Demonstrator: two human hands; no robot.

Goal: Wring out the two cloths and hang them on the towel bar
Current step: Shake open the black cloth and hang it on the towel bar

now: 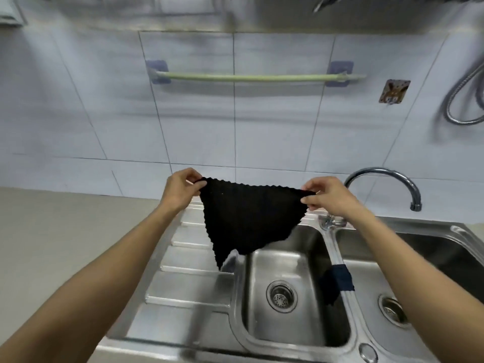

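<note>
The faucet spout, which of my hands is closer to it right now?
Right. Your right hand pinches the black cloth just left of the faucet; your left hand holds the cloth's far corner.

One head-worn wide view, forward and down, close over the sink [288, 260], facing the tiled wall [104, 113].

Light: even, cool, fairly bright.
Glare: soft highlights on the steel sink [309, 347] rim, lower centre.
Shadows: faint, beneath the towel bar [251, 77].
Blur: smeared along the top edge.
Distortion: wide-angle bending of tile lines towards the sides.
</note>
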